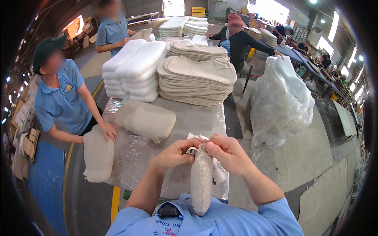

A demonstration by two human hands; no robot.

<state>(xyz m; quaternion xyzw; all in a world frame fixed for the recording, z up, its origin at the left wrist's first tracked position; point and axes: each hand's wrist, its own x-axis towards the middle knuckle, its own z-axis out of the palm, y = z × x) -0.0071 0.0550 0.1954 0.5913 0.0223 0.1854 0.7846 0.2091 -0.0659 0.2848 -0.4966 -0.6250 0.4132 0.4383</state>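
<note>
Head view is showing both hands meeting at the top end of a beige cushion (202,179), which is standing on end against the person's chest. Left hand (176,154) is closing its fingers on the cushion's upper edge from the left, thumb pressing toward the opening. Right hand (228,153) is pinching the same edge from the right, thumb and forefinger clamping the cover just beside the left fingertips. White foam (195,137) is peeking out above the grip, between the two thumbs, and a bit more white is hanging just right of the cushion, under the right palm.

Beyond the grip, a table (197,118) wrapped in clear film is bearing a finished cushion (145,120), lying flat up and to the left of the hands. Farther past it, a stack of white foam pads (134,70) is sitting beside a stack of beige covers (199,80).

Left of the grip, a co-worker in a blue shirt and green cap (47,46) is pressing a hand (107,131) on another cushion (98,155) that is hanging over the table's left edge. Right of the grip, well apart, a big clear plastic bag (279,102) is standing on the floor. Other people are working at the far end, behind the stacks.
</note>
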